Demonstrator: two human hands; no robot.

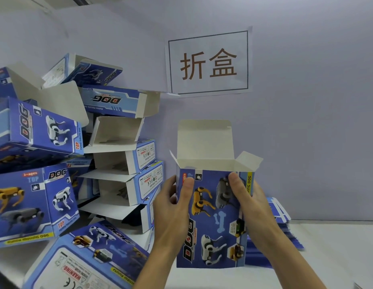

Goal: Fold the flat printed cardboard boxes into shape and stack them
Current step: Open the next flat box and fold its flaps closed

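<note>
The folded box (213, 217) is standing upright on the desk (327, 257), lid flaps open, with the left hand (173, 207) and right hand (247, 197) each grasping a side.

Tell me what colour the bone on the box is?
Light blue bone on the held box, head view.

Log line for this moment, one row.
left hand: grips box | right hand: grips box | top flaps: open | folded pile: left | flat blanks: right
</note>
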